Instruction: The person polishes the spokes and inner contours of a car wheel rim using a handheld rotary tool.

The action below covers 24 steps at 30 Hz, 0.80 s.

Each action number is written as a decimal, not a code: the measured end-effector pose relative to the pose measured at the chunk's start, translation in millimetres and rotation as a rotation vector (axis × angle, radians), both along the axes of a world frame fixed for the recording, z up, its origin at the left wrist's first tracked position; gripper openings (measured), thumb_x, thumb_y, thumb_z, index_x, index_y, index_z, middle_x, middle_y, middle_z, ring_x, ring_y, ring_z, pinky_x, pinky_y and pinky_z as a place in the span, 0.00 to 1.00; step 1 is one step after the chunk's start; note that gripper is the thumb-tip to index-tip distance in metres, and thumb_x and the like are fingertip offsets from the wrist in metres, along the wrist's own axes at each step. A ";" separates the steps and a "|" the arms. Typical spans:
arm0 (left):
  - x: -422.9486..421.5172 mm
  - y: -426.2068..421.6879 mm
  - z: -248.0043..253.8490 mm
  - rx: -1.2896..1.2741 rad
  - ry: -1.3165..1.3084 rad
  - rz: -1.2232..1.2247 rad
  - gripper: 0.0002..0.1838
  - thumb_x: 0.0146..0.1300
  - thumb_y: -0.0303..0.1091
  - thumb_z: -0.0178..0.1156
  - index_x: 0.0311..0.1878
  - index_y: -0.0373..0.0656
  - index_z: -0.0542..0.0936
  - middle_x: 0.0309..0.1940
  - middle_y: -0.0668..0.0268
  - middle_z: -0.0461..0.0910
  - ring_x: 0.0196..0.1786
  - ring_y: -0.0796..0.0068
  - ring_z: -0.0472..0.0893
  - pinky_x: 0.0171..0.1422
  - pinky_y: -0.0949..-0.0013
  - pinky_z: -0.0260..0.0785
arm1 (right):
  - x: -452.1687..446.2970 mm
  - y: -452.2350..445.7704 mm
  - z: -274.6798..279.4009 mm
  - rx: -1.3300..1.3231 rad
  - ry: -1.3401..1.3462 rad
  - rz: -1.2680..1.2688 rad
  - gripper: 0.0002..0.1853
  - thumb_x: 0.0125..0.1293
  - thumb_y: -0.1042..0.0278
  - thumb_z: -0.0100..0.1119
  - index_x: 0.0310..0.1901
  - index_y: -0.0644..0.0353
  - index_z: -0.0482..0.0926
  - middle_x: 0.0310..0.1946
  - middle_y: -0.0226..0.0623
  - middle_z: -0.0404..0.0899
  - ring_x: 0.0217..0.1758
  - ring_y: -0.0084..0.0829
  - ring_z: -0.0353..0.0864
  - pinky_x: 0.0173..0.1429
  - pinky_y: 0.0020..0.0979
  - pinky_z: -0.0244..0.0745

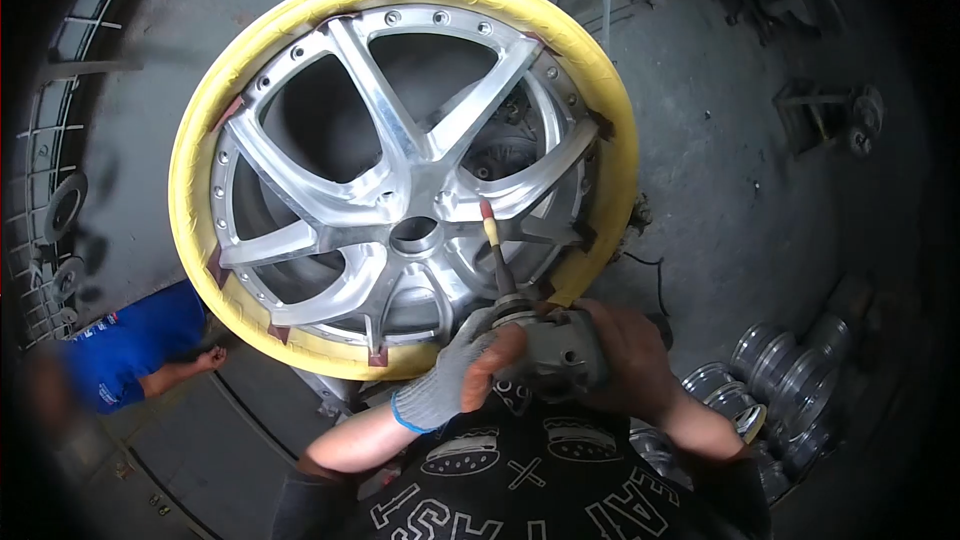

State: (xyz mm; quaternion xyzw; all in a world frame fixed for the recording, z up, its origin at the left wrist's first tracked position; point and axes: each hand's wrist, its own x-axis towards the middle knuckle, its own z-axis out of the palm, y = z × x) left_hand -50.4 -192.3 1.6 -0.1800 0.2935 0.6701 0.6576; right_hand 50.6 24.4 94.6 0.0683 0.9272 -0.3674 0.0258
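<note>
Silver wheel point(428, 178), yellow covering point(188, 180), black burger-print shirt point(525, 500), blue-edged grey glove point(440, 385)

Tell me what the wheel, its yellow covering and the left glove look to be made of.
Wheel: bare metal, perhaps aluminium, with a shiny finish; silvery colour and bright highlights suggest it.
Yellow covering: probably tape or film, fairly smooth; creases show along it.
Left glove: apparently knitted fabric, grey and matt, blue-edged; its reddish-brown fingers could be coated or stained.
</note>
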 end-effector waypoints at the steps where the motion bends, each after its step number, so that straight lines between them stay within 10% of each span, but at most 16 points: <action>1: 7.8 -17.8 -19.9 0.024 0.091 -0.001 0.26 0.66 0.32 0.64 0.63 0.31 0.70 0.55 0.59 0.77 0.55 0.76 0.80 0.59 0.75 0.75 | -2.3 -3.2 -0.4 0.003 -0.003 0.003 0.44 0.43 0.61 0.77 0.64 0.66 0.69 0.43 0.47 0.80 0.44 0.48 0.82 0.51 0.43 0.77; 5: 4.7 -43.6 -33.3 0.101 0.372 -0.006 0.30 0.67 0.40 0.66 0.65 0.32 0.69 0.57 0.59 0.77 0.57 0.75 0.79 0.60 0.73 0.74 | -10.8 -16.2 -3.3 0.006 0.016 -0.008 0.43 0.44 0.62 0.76 0.63 0.66 0.69 0.42 0.47 0.80 0.44 0.47 0.82 0.50 0.43 0.77; 8: -22.5 -7.5 45.5 0.081 0.233 0.101 0.33 0.67 0.44 0.65 0.67 0.34 0.68 0.59 0.59 0.76 0.58 0.73 0.79 0.63 0.70 0.74 | -14.5 -22.4 -1.9 -0.003 -0.004 -0.006 0.41 0.45 0.63 0.75 0.62 0.66 0.70 0.42 0.47 0.80 0.44 0.47 0.83 0.50 0.42 0.77; 14: -3.3 -33.1 -23.2 -0.080 -0.242 0.022 0.29 0.72 0.39 0.60 0.70 0.35 0.66 0.62 0.60 0.74 0.61 0.70 0.79 0.69 0.64 0.71 | -9.0 -19.5 1.3 -0.006 0.071 -0.036 0.39 0.45 0.61 0.75 0.60 0.67 0.73 0.42 0.48 0.81 0.44 0.48 0.84 0.49 0.42 0.78; 16: -9.2 -6.7 17.1 0.105 0.445 -0.063 0.27 0.72 0.33 0.58 0.70 0.35 0.65 0.63 0.58 0.75 0.62 0.69 0.78 0.69 0.66 0.72 | -3.0 -9.0 12.1 0.033 0.093 -0.066 0.39 0.45 0.61 0.76 0.60 0.66 0.73 0.43 0.49 0.82 0.44 0.48 0.84 0.48 0.42 0.79; 20: -33.1 51.9 34.9 0.154 0.781 -0.366 0.27 0.71 0.29 0.58 0.70 0.35 0.66 0.64 0.57 0.74 0.64 0.68 0.78 0.70 0.67 0.71 | 8.6 29.1 15.6 0.110 0.139 -0.053 0.41 0.44 0.60 0.77 0.62 0.67 0.72 0.44 0.49 0.82 0.44 0.49 0.84 0.49 0.43 0.79; 21: -26.1 71.1 22.3 -0.203 0.282 -0.348 0.27 0.70 0.27 0.57 0.71 0.35 0.65 0.65 0.57 0.73 0.65 0.67 0.77 0.70 0.67 0.70 | 10.4 40.9 13.4 0.137 0.121 -0.027 0.43 0.44 0.59 0.77 0.63 0.67 0.71 0.45 0.49 0.81 0.44 0.49 0.84 0.49 0.43 0.79; 24: -30.2 77.9 36.7 0.228 1.087 -0.408 0.29 0.66 0.21 0.58 0.71 0.34 0.65 0.67 0.55 0.71 0.67 0.62 0.76 0.72 0.62 0.69 | 7.1 74.7 13.1 0.161 0.120 0.009 0.45 0.43 0.59 0.78 0.64 0.67 0.70 0.46 0.49 0.80 0.46 0.50 0.83 0.50 0.44 0.78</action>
